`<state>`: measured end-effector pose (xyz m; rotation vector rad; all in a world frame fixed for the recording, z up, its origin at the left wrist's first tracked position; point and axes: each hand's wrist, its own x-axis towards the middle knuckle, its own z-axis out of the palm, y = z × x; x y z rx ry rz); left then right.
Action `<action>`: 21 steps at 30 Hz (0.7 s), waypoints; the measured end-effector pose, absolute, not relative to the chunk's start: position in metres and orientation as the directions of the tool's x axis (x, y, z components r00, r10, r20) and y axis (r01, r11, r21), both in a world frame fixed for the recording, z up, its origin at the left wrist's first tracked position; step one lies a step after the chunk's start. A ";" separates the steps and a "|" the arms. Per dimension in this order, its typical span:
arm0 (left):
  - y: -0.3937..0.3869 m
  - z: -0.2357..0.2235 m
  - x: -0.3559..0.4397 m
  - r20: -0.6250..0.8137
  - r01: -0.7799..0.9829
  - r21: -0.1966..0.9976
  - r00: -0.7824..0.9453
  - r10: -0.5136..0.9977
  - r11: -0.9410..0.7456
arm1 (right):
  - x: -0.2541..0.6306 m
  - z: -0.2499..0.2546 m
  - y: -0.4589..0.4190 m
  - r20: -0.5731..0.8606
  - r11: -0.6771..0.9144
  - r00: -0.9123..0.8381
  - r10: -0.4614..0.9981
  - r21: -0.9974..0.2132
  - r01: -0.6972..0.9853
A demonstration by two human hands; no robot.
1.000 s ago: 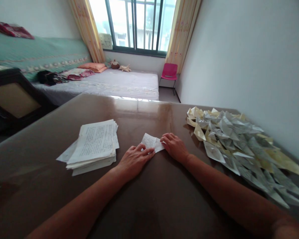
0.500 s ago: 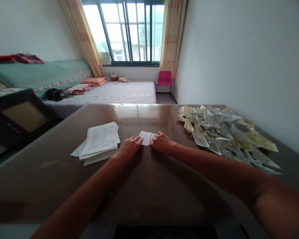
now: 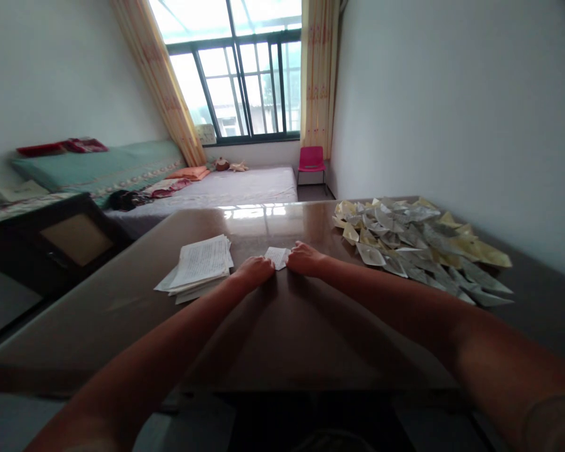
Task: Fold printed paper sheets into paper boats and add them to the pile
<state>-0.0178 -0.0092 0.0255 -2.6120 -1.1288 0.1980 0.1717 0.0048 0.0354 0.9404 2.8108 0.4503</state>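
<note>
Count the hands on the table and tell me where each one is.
2. The left hand is at the left side of the small folded paper; the right hand is at its right side.

The light comes from the very bright window (image 3: 245, 81) beyond the hands, it makes white glare on the far part of the table (image 3: 136, 339), while the nearer forearms look dim and slightly blurred.

Beyond the bed (image 3: 249, 184) is a dark-framed window (image 3: 263, 88), with patterned yellow curtains (image 3: 319, 81) at its sides. A pink chair (image 3: 311, 160) stands just to the bed's right. Orange bedding (image 3: 191, 173), a dark bundle (image 3: 128, 199) and a pale star-shaped object (image 3: 238, 167) lie on the bed; a dark cabinet (image 3: 75, 238) stands near the bed's left side.
</note>
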 end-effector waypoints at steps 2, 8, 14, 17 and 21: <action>-0.005 0.026 -0.014 -0.021 0.685 -0.313 0.688 0.725 -0.658 | 0.167 0.035 0.003 -0.048 0.753 -0.785 0.618 0.323 0.573; -0.002 0.028 -0.017 0.026 0.707 -0.313 0.673 0.739 -0.634 | 0.166 0.035 0.008 0.010 0.722 -0.759 0.651 0.302 0.623; -0.027 0.034 -0.022 0.130 0.728 -0.284 0.674 0.727 -0.624 | 0.201 0.036 0.007 0.129 0.763 -0.802 0.583 0.251 0.595; -0.041 0.033 -0.019 0.159 0.697 -0.265 0.713 0.683 -0.666 | 0.226 0.032 0.006 0.151 0.810 -0.835 0.529 0.206 0.550; -0.054 0.026 -0.007 0.136 0.628 -0.239 0.777 0.614 -0.741 | 0.250 0.021 -0.002 0.194 0.833 -0.838 0.510 0.134 0.537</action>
